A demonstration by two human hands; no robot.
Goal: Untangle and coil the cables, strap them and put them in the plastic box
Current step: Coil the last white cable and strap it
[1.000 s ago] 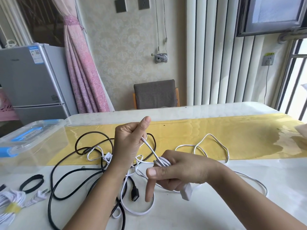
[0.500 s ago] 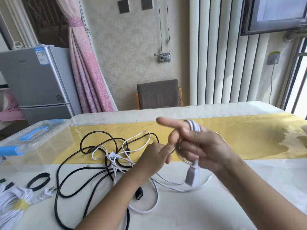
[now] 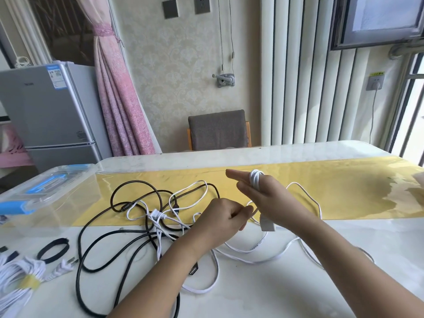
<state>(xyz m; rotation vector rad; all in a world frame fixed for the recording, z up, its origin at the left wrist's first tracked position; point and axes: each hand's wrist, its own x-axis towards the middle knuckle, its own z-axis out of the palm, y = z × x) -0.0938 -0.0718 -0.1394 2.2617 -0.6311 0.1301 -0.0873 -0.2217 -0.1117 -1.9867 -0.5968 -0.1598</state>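
The right hand (image 3: 270,198) is raised above the bench (image 3: 286,292) with its forefinger extended. Several turns of the white cable (image 3: 256,179) are wound round its fingers, and the cable's connector (image 3: 267,224) hangs just below the palm. The left hand (image 3: 220,222), fingers curled, pinches the same cable just beside the right hand, apparently to feed the next turn. Most of the white cable lies loose on the bench, near and to the right of the hands. Its left portion is knotted with the black cable (image 3: 96,267) at centre left. One white bundle (image 3: 25,281), bound with a yellow band, lies at the near left edge: coiled and strapped, but not boxed. A black strap (image 3: 54,250) lies unused beside it. The plastic box (image 3: 46,193) stands at the far left with its lid on. Judged status: early stage. Remaining: free the knot, finish this coil, coil the black cable, strap both, open the box and load all bundles.
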